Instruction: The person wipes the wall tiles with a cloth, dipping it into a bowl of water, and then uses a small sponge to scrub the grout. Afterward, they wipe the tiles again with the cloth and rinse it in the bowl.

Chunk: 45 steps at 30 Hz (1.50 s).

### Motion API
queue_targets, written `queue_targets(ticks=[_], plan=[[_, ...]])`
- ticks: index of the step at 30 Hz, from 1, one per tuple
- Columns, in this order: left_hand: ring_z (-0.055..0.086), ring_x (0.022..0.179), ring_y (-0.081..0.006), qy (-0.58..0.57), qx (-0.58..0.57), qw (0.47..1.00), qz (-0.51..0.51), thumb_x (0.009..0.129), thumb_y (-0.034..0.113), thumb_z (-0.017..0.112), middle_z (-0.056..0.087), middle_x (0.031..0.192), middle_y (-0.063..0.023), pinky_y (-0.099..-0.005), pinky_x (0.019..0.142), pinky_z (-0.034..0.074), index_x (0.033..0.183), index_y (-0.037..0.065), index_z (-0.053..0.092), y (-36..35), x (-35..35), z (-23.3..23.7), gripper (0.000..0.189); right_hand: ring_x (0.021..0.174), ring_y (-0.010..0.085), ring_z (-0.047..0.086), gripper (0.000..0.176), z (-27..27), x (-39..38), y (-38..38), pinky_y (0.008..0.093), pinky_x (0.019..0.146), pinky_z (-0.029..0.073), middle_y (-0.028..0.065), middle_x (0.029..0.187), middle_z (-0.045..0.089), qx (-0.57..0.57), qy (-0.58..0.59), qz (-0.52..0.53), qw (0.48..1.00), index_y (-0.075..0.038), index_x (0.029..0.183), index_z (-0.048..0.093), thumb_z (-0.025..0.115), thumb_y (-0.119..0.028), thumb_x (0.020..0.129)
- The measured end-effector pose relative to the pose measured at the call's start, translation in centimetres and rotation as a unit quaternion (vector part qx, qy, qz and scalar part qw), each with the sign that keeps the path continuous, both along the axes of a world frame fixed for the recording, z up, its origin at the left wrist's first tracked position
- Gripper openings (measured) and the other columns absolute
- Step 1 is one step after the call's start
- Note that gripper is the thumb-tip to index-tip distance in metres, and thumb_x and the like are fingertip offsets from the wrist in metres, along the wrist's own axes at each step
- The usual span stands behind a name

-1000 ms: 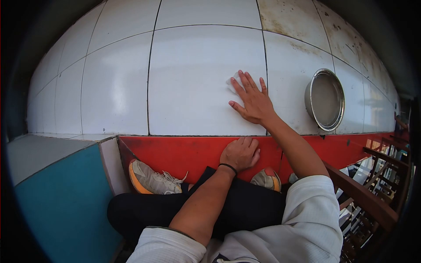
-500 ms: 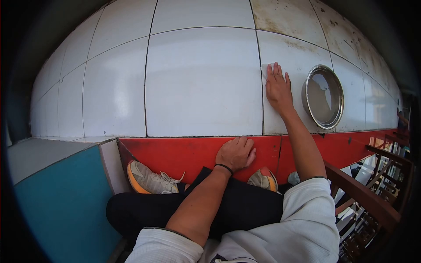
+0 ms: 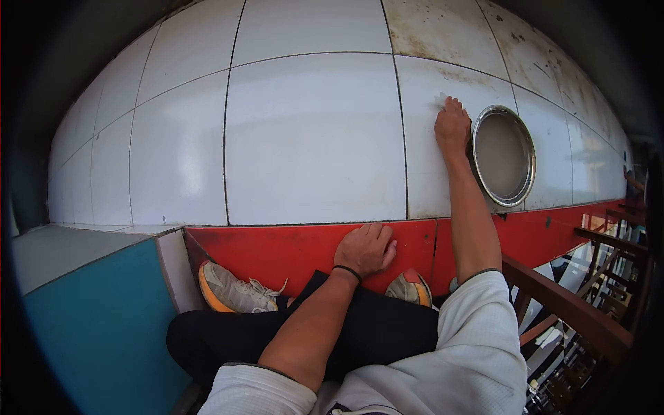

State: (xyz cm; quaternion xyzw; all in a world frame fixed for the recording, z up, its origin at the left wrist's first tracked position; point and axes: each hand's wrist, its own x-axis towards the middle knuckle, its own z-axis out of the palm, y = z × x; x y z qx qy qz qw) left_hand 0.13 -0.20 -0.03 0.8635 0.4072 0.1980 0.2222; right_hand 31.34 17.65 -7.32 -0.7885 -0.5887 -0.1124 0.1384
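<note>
The right hand (image 3: 453, 133) has its fingers bunched close together over a pale scrap (image 3: 440, 102), which pokes out past the fingertips. The scrap is too blurry to name, and I cannot tell if the hand grips it or just pushes it down. One second ago this hand was flat with its fingers spread, on the big middle tile. Now it is on the next tile over, just beside the bowl (image 3: 503, 156). The left hand (image 3: 364, 249) rests on the red edge (image 3: 297, 243), about where it was, with its fingers a bit bent and its palm hidden. A black band (image 3: 348, 271) is on that wrist. The bowl is shiny metal and sits on the white tiles (image 3: 315, 138) with cloudy water (image 3: 502, 159) in it. The bright patch that showed on the water half a second ago is gone. Farther up are tiles with brown stains (image 3: 449, 31). Below are two shoes, and brown wooden bars (image 3: 567, 304) are off to the right side.
</note>
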Motion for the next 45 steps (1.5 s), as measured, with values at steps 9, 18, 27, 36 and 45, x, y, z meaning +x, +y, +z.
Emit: queue_targets(ticks=[9, 18, 27, 36, 45], plan=[[0.064, 0.076, -0.0211, 0.013, -0.007, 1.0, -0.007, 0.086, 0.03, 0.068, 0.061, 0.084, -0.0053, -0.0351, 0.065, 0.052, 0.087, 0.011, 0.061, 0.0, 0.0, 0.2, 0.02, 0.121, 0.0354, 0.063, 0.042, 12.7, -3.9, 0.6, 0.0418, 0.098, 0.051, 0.0218, 0.13, 0.063, 0.149, 0.918, -0.034, 0.365, 0.009, 0.133, 0.054, 0.045, -0.018, 0.102], [0.062, 0.073, -0.0247, 0.025, -0.006, 1.0, -0.017, 0.086, 0.029, 0.069, 0.06, 0.082, -0.0067, -0.0381, 0.063, 0.052, 0.087, 0.01, 0.059, 0.0, 0.2, 0.3, 0.021, 0.108, 0.0381, 0.069, 0.051, 13.5, 9.9, -6.8, 0.0449, 0.098, 0.052, 0.0207, 0.129, 0.066, -0.062, 0.428, -0.188, 0.882, -0.001, 0.137, 0.056, 0.052, -0.032, 0.096], [0.062, 0.072, -0.0262, 0.044, -0.001, 0.999, -0.016, 0.084, 0.027, 0.07, 0.059, 0.08, -0.0077, -0.0382, 0.062, 0.052, 0.086, 0.009, 0.059, -0.1, 0.5, 0.5, 0.021, 0.13, 0.0404, 0.054, 0.067, 9.2, 7.2, -8.0, 0.0484, 0.105, 0.048, 0.0245, 0.139, 0.058, -0.249, 0.109, -0.225, 0.936, -0.008, 0.152, 0.04, 0.057, -0.02, 0.089], [0.062, 0.072, -0.0276, 0.045, 0.005, 0.999, -0.018, 0.084, 0.027, 0.07, 0.06, 0.08, -0.0087, -0.0395, 0.061, 0.051, 0.087, 0.009, 0.059, 0.0, 0.6, 0.6, 0.021, 0.115, 0.0442, 0.062, 0.045, 11.5, 8.8, -9.7, 0.0506, 0.099, 0.048, 0.0264, 0.119, 0.067, -0.102, 0.264, -0.194, 0.939, -0.011, 0.135, 0.063, 0.057, -0.026, 0.093], [0.062, 0.072, -0.0278, 0.051, 0.005, 0.999, -0.015, 0.084, 0.027, 0.07, 0.06, 0.08, -0.0087, -0.0397, 0.061, 0.051, 0.088, 0.009, 0.059, -0.1, 0.6, 0.5, 0.021, 0.112, 0.0391, 0.065, 0.037, 12.2, 8.6, -11.0, 0.0457, 0.096, 0.05, 0.0239, 0.118, 0.069, -0.131, 0.344, -0.2, 0.908, -0.001, 0.124, 0.066, 0.055, -0.022, 0.096]])
